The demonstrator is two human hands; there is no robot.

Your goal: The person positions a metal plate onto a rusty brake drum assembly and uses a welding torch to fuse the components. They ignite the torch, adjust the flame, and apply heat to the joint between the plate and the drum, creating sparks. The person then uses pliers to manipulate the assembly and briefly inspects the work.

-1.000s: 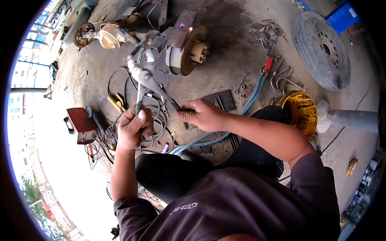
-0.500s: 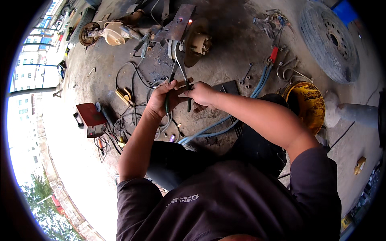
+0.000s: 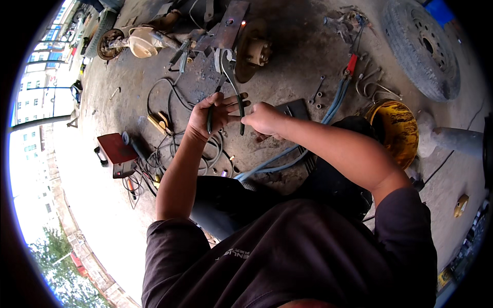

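Together, the left hand (image 3: 211, 112) and right hand (image 3: 264, 119), fingers curled round the 2 dark handles of the locking pliers (image 3: 226, 77) above the oily ground (image 3: 303, 61), should squeeze evenly, keeping its head square.

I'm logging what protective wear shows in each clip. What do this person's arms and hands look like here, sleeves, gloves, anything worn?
Both forearms are bare from the elbow down. The left hand and right hand wear no gloves, and no watch, ring or band shows. The dark short-sleeved shirt ends above the elbows and has small pale lettering on the chest.
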